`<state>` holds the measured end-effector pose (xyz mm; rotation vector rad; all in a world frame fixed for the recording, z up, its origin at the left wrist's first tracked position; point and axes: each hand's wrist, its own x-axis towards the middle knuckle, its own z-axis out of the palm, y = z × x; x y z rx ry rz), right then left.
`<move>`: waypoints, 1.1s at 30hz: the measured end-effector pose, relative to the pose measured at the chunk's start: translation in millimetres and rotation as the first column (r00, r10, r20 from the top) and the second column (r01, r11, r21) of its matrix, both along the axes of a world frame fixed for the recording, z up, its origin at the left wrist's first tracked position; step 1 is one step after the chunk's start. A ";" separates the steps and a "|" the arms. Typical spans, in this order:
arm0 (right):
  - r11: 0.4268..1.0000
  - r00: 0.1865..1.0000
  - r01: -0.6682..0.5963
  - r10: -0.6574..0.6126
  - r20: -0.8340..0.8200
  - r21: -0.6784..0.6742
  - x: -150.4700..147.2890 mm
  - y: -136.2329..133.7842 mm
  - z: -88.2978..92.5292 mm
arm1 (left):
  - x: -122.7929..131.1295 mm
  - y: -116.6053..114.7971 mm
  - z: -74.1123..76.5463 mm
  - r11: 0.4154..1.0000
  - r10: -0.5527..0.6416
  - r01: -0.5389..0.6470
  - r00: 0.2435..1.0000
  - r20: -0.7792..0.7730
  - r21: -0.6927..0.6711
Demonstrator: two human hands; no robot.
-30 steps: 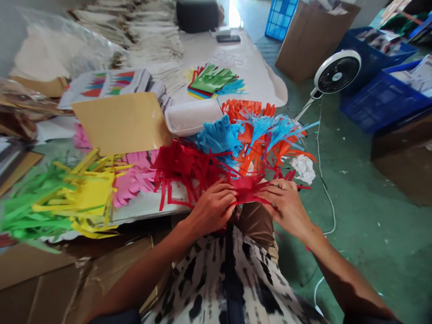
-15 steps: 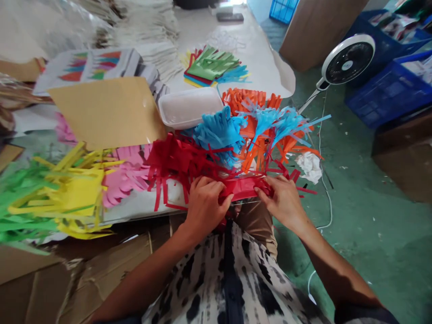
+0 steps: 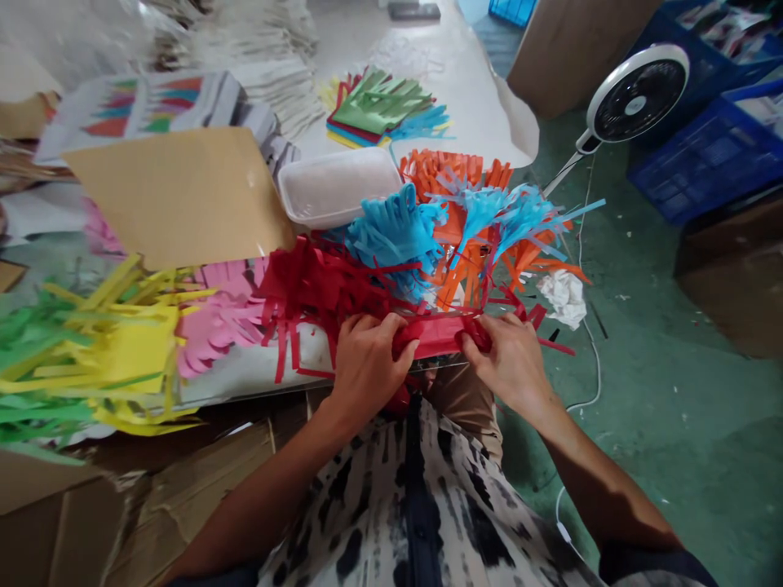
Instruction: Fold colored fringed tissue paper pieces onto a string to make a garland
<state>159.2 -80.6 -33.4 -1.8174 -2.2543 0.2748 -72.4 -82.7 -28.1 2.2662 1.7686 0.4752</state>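
Observation:
My left hand (image 3: 365, 360) and my right hand (image 3: 510, 359) both grip a folded strip of red fringed paper (image 3: 439, 335) at the table's near edge, one hand on each end. A larger heap of red fringed paper (image 3: 318, 285) lies just beyond my left hand. Blue fringed paper (image 3: 396, 234) and orange fringed paper (image 3: 456, 175) are piled behind it.
Pink (image 3: 217, 314), yellow (image 3: 138, 346) and green fringed paper (image 3: 30, 359) lie to the left. A brown envelope (image 3: 177, 196) and a white plastic tray (image 3: 336, 186) sit further back. A white fan (image 3: 636, 94), blue crates (image 3: 710, 159) and cardboard boxes (image 3: 79, 505) stand around.
Both hands have closed tighter on the red strip and drawn it into a folded band. The camera has tilted down slightly.

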 end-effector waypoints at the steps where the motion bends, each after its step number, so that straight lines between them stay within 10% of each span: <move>1: 1.000 1.000 0.001 -0.001 0.012 0.000 -0.8 0.3 0.1 | 0.7 -1.2 0.2 1.000 -0.003 0.003 1.000 -0.007 0.013; 7: 1.000 0.996 -0.004 0.004 0.084 0.002 -2.4 0.5 4.3 | 7.6 -10.6 6.2 0.976 -0.050 0.075 0.991 -0.128 0.202; 12: 0.950 0.993 0.049 -0.080 0.091 0.309 7.4 -19.4 12.0 | 8.1 -7.7 -0.4 0.871 -0.372 0.422 0.901 -0.222 0.253; 17: 0.889 0.956 -0.292 0.269 0.114 0.352 7.9 -45.4 -1.1 | 6.9 -6.5 -10.1 0.805 -0.405 0.486 0.869 -0.282 0.341; 22: 0.892 0.950 -0.311 0.288 0.119 0.328 11.9 -45.7 -13.7 | -13.8 -12.0 -10.5 0.738 -0.479 0.568 0.821 -0.309 0.364; 29: 0.888 0.947 -0.314 0.318 0.046 0.337 13.8 -35.2 -7.0 | -85.4 -7.3 11.2 0.811 -0.305 0.409 0.906 -0.294 0.418; 33: 0.882 0.946 -0.316 0.319 0.051 0.350 9.6 -27.6 -3.6 | -67.0 -15.2 26.8 0.798 -0.238 0.296 0.955 -0.176 0.524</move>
